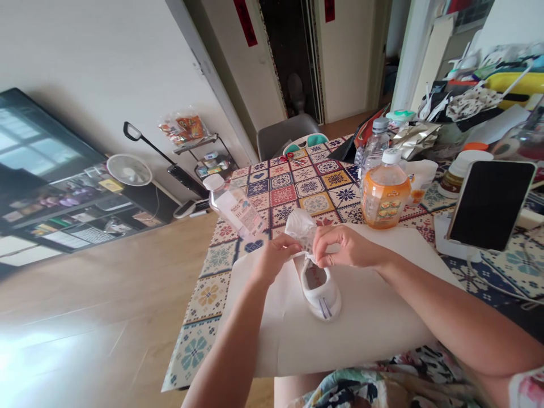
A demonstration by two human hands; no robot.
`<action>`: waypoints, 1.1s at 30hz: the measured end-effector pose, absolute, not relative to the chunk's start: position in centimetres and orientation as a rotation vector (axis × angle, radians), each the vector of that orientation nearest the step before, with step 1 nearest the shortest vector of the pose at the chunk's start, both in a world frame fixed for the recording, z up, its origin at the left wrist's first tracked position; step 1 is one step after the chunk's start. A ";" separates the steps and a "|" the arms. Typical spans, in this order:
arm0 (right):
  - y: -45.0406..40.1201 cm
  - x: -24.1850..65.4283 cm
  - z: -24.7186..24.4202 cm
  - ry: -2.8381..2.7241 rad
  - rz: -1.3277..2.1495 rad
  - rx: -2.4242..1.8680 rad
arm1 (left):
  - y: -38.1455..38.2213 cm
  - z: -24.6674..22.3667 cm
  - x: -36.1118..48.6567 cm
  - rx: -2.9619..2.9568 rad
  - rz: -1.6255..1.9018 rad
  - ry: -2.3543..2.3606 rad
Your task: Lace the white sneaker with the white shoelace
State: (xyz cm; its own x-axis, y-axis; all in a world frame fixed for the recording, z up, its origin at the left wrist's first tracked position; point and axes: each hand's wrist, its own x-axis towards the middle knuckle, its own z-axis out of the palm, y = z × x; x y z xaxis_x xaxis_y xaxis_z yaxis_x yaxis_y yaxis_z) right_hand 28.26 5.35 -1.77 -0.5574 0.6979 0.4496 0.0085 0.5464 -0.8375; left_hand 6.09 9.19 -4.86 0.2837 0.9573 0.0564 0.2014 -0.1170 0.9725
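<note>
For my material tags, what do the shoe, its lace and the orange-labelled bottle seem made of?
Shoe: matte white, perhaps synthetic leather or canvas; no weave resolves.
Lace: likely matte textile, being a thin, soft-looking strand.
Orange-labelled bottle: probably clear, glossy plastic, given its see-through sides and highlights.

Through my remote feed I'm counting one left hand (272, 262), one right hand (345, 247) and one white shoe (323, 300). I'm tallying three clear bottles (385, 195) and one phone (492, 205) across the table (282, 195). Further out, I'm finding one pair of red scissors (289, 156), one fan (129, 170), one grey chair (280, 135) and two red strips (245, 22).
</note>
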 end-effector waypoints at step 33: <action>4.2 28.2 -0.7 -2.030 1.367 -0.236 | 7.0 -1.2 5.5 2.401 0.852 0.811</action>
